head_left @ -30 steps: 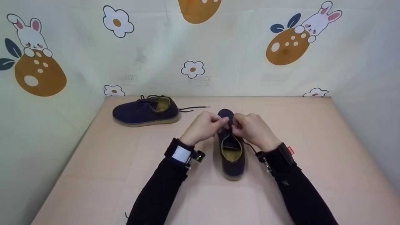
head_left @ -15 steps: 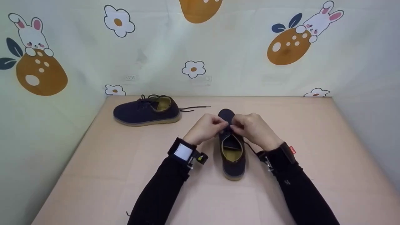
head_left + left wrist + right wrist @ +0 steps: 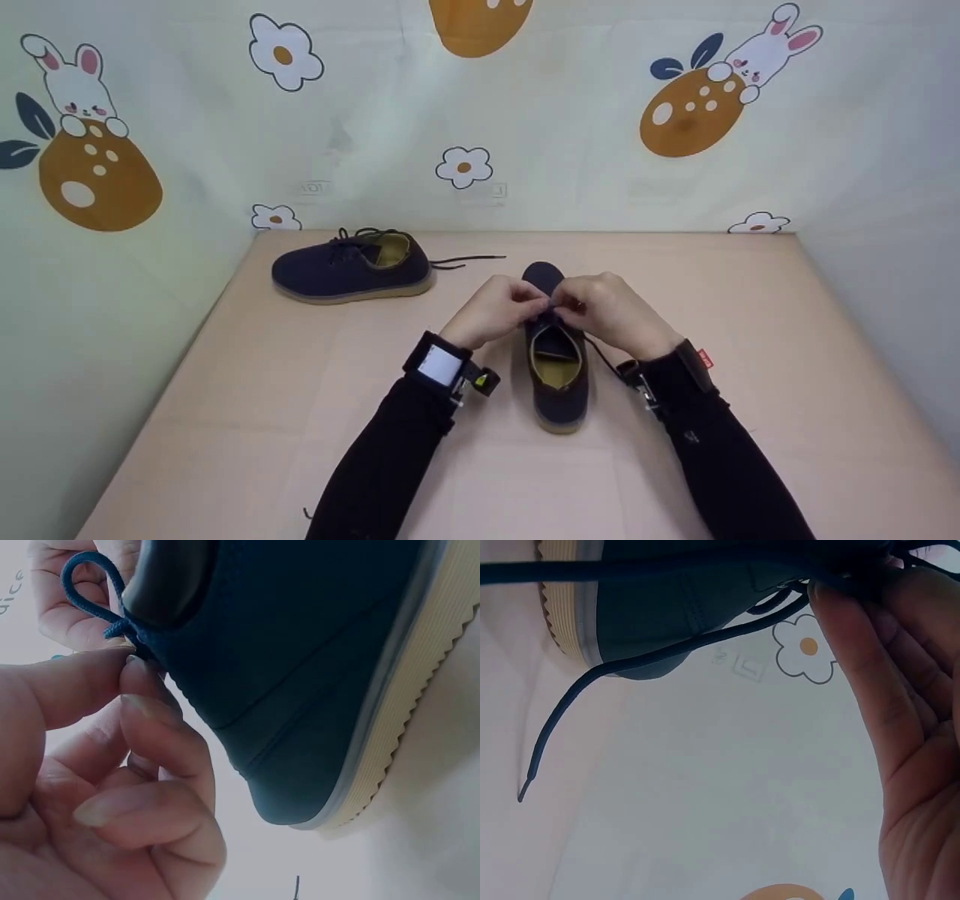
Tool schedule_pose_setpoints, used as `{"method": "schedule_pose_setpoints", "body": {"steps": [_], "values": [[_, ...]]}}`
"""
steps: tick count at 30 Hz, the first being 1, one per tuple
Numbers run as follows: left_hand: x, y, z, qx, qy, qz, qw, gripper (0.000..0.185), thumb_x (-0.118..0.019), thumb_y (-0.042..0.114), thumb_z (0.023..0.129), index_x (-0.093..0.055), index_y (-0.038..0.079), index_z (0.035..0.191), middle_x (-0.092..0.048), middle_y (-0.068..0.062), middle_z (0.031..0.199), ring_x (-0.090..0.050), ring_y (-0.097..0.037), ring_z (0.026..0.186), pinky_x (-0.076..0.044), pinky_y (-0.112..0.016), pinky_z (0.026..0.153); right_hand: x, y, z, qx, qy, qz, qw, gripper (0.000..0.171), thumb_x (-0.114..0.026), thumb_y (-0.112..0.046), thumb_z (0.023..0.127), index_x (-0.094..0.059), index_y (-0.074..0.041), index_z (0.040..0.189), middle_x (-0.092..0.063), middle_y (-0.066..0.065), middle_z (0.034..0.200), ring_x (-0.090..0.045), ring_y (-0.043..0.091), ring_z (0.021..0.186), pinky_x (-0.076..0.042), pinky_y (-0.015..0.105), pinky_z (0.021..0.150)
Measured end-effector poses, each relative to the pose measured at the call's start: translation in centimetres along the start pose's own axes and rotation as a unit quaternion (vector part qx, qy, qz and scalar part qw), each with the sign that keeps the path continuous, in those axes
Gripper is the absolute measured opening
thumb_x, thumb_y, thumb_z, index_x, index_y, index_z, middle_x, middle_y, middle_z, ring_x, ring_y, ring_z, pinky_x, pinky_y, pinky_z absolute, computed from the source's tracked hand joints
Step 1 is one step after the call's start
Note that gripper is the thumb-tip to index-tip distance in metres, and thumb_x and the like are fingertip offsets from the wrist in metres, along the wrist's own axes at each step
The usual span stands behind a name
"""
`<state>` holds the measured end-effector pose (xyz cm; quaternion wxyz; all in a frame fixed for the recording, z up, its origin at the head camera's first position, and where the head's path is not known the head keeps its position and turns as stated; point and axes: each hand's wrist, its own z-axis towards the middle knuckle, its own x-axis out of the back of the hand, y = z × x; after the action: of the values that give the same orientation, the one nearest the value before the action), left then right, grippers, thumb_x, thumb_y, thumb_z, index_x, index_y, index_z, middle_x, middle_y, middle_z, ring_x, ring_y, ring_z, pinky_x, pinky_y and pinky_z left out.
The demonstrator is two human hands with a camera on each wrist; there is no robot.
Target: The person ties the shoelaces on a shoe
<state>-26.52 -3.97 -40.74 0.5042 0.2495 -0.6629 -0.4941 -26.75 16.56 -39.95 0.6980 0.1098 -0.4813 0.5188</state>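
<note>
Since a second ago my hands have drawn closer over the near shoe [image 3: 556, 367], which stands mid-table, toe away from me. Its lace [image 3: 90, 596] looks thin, limp and light, best pinched near the eyelets. Left hand [image 3: 496, 309] pinches the loop between thumb and forefinger; right hand [image 3: 611, 311] curls on the other strand, wrists arched inward. Another shoe [image 3: 351, 267] lies far left.

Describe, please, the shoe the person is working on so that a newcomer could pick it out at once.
On the beige table, look near the middle, straight ahead of the person. There a dark blue shoe stands with its heel towards the person, and the left hand and right hand pinch its lace over the tongue. The other shoe lies sideways at the back left, untouched.
</note>
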Motion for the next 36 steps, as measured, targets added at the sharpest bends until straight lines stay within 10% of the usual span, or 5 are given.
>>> {"method": "schedule_pose_setpoints", "body": {"steps": [12, 20, 28, 36], "values": [[0.3, 0.7, -0.4, 0.003, -0.002, 0.017, 0.9999, 0.018, -0.057, 0.011, 0.101, -0.068, -0.001, 0.095, -0.056, 0.0, 0.074, -0.05, -0.012, 0.062, -0.039, -0.021, 0.054, 1.7, -0.5, -0.3, -0.05, -0.024, 0.005, 0.998, 0.009, -0.067, -0.002, 0.088, -0.072, -0.008, 0.092, -0.069, -0.002, 0.083, -0.063, 0.008, 0.072, -0.054, 0.028, 0.065], [0.7, 0.9, -0.7, 0.009, -0.034, 0.0, 0.9994, 0.018, -0.051, 0.01, 0.104, -0.063, -0.002, 0.097, -0.056, -0.003, 0.075, -0.051, -0.013, 0.061, -0.04, -0.021, 0.055, 2.2, -2.2, 0.0, -0.138, -0.044, 0.016, 0.989, 0.028, -0.069, -0.042, 0.093, -0.072, -0.016, 0.083, -0.065, -0.012, 0.071, -0.059, 0.006, 0.062, -0.049, 0.029, 0.06], [1.3, 1.2, -1.1, -0.005, -0.09, 0.056, 0.9943, 0.013, -0.06, 0.01, 0.099, -0.068, 0.0, 0.1, -0.061, 0.0, 0.08, -0.053, -0.011, 0.063, -0.042, -0.021, 0.056, 1.4, -1.9, 0.1, -0.113, -0.085, 0.022, 0.99, 0.009, -0.073, -0.015, 0.091, -0.073, -0.012, 0.082, -0.067, -0.007, 0.072, -0.061, 0.006, 0.064, -0.051, 0.028, 0.06], [1.7, 1.2, -1.3, 0.012, -0.074, 0.065, 0.9951, 0.01, -0.062, 0.012, 0.092, -0.068, 0.005, 0.089, -0.06, 0.002, 0.074, -0.051, -0.008, 0.059, -0.04, -0.021, 0.052, 2.3, -1.4, -0.4, -0.128, -0.094, 0.0, 0.987, 0.01, -0.074, -0.015, 0.091, -0.071, -0.012, 0.082, -0.066, -0.008, 0.071, -0.059, 0.005, 0.062, -0.05, 0.027, 0.059]]}}
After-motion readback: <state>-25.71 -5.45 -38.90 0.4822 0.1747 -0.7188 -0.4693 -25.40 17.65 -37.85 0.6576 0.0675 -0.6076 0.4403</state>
